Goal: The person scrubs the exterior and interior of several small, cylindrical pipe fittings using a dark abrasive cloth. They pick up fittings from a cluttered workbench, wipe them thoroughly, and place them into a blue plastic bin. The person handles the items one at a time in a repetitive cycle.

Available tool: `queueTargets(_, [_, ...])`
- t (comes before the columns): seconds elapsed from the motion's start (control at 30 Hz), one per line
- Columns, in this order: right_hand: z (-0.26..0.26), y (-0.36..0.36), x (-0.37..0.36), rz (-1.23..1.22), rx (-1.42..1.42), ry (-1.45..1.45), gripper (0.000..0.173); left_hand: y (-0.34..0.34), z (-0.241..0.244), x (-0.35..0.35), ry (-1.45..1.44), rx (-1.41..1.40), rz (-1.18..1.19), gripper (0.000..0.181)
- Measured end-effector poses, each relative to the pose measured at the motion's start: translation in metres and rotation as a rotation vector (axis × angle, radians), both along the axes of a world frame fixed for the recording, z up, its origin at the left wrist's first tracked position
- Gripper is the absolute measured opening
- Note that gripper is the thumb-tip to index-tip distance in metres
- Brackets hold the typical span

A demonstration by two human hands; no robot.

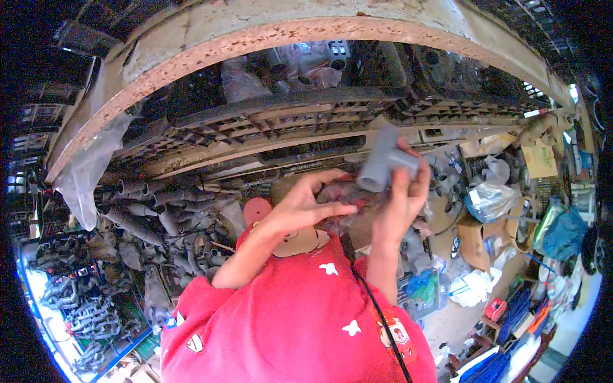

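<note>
A grey plastic pipe tee (379,160) is raised in front of my chest, slightly blurred. My right hand (407,196) grips its side branch, with the thumb at the near side and fingers curled around behind. My left hand (318,198) is just left of the tee and apart from it. Its thumb and fingers are spread, and no held object shows between them. Beyond the hands, a shelf carries dark plastic crates (268,119) with slatted sides.
Grey pipe fittings (158,201) are heaped on the left. A pale shelf beam (297,31) arches across the top, with a clear plastic bag (91,172) hanging from its left end. Cardboard boxes (471,242) and a white bag (471,287) lie on the right.
</note>
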State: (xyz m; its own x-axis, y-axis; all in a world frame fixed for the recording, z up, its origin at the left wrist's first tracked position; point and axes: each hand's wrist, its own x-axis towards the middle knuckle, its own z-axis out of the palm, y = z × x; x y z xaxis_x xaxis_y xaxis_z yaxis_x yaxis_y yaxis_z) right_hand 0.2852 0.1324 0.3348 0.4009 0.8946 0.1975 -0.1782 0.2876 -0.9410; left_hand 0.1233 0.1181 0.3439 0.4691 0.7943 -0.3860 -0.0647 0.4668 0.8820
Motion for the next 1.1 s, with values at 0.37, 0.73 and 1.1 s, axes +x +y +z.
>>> queueTargets(0.37, [0.007, -0.017, 0.011, 0.542, -0.043, -0.364, 0.049, -0.003, -0.018, 0.006, -0.216, 0.349, 0.46, 0.065])
queueTargets(0.73, [-0.031, -0.032, 0.027, 0.601, -0.523, 0.228, 0.041, -0.004, -0.032, -0.007, -0.129, 0.504, 0.424, 0.058])
queueTargets(1.1, [-0.039, -0.032, 0.007, 0.587, -0.553, 0.855, 0.035, 0.001, -0.032, -0.002, -0.359, 0.121, 0.794, 0.043])
